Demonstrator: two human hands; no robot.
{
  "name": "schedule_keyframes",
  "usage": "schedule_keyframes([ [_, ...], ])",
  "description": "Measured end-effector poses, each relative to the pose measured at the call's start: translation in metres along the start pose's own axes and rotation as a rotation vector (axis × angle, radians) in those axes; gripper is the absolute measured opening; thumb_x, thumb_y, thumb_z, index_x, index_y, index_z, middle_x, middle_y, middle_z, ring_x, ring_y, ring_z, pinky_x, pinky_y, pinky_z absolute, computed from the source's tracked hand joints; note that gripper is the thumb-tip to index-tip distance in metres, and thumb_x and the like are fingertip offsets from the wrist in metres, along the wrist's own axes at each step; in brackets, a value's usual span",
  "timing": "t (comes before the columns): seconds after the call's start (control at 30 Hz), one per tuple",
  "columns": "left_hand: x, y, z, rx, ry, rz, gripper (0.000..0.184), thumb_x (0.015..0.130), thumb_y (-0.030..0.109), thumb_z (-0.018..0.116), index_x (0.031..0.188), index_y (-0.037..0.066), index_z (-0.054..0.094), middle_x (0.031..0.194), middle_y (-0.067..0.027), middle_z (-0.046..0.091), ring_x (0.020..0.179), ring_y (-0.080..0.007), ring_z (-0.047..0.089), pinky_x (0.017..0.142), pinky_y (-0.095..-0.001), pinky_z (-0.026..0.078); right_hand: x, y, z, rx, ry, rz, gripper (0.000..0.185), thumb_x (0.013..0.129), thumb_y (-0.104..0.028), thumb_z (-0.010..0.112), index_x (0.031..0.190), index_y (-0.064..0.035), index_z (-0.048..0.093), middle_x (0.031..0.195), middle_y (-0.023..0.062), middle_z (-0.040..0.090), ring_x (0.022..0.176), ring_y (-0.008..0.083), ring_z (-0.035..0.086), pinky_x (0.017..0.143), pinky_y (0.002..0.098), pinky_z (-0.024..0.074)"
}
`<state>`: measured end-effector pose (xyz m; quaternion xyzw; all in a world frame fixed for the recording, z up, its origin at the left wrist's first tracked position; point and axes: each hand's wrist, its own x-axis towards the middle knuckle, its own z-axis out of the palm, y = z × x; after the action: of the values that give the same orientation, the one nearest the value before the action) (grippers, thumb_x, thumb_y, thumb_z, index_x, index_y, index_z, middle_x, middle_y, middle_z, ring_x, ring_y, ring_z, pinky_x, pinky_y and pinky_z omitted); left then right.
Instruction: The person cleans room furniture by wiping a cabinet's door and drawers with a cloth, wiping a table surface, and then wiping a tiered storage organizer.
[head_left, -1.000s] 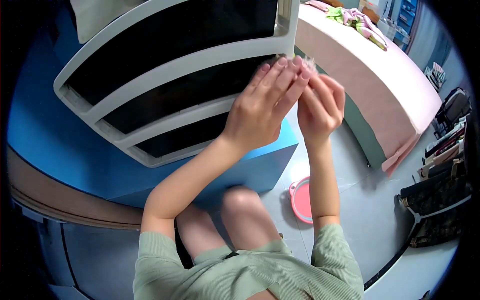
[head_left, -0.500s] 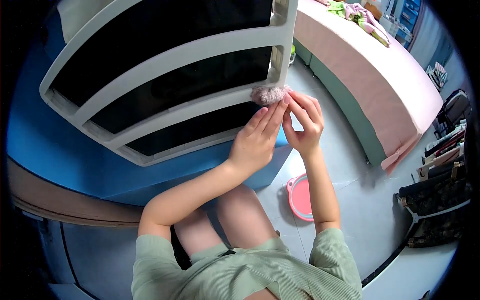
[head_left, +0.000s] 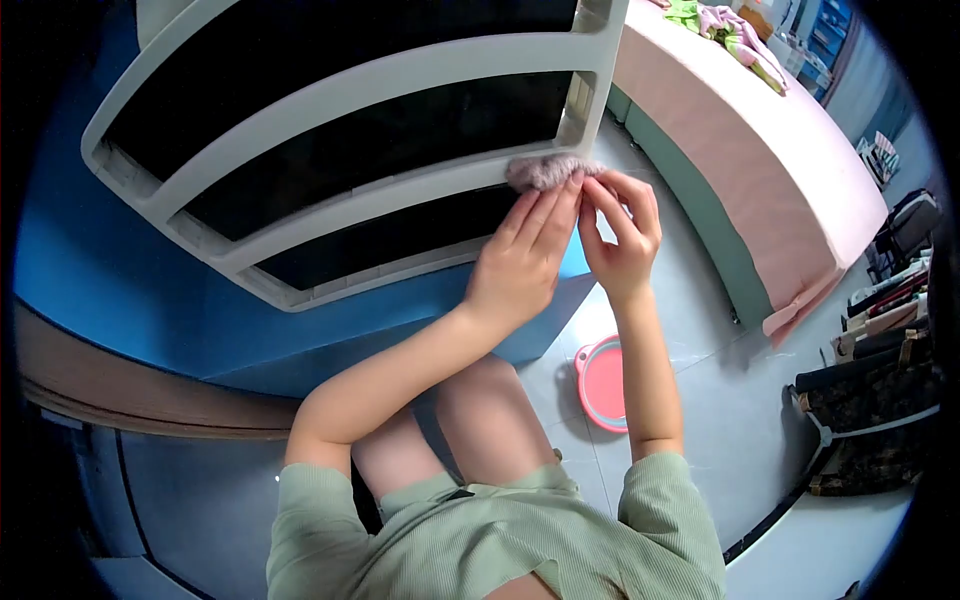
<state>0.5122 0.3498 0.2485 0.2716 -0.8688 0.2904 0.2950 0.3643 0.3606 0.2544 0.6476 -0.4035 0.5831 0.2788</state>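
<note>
A fuzzy greyish-pink cloth [head_left: 540, 173] is bunched against the lower right part of a white plastic rack [head_left: 400, 202] with curved bars and dark openings. My left hand [head_left: 520, 250] presses the cloth to the bar, its fingers straight and close together on it. Beside it, my right hand [head_left: 622, 230] is closed at the cloth's right end, thumb and fingers bent together in a pinch. The fingertips of both hands nearly meet, and they partly cover the cloth's lower edge.
The rack stands tilted on a blue surface [head_left: 120, 290]. A pink basin [head_left: 603, 385] lies on the grey tiled floor below my right forearm. To the right is a bed with a pink cover [head_left: 740, 150] and bunched fabric on it. Dark clothes [head_left: 870, 420] hang at the far right.
Both hands and the cloth have shifted slightly right and up in view. The rack also appears a little higher and further right. My hold on the cloth looks much the same.
</note>
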Motion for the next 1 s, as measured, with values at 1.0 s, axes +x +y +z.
schedule_keyframes([
  [1.0,-0.107,-0.033,-0.031,-0.186,-0.215,-0.27,0.069,0.066,0.023,0.063,0.124,-0.009,0.045,0.133,-0.023,0.041,0.129,-0.0311,0.035,0.112,-0.0404,0.02,-0.019,-0.097,0.04,0.211,-0.603,0.112,0.034,0.064,-0.001,0.062,0.099,-0.0012,0.059,0.1,0.0156,0.054,0.089,0.0326,0.051,0.08,0.0374,0.0466],
])
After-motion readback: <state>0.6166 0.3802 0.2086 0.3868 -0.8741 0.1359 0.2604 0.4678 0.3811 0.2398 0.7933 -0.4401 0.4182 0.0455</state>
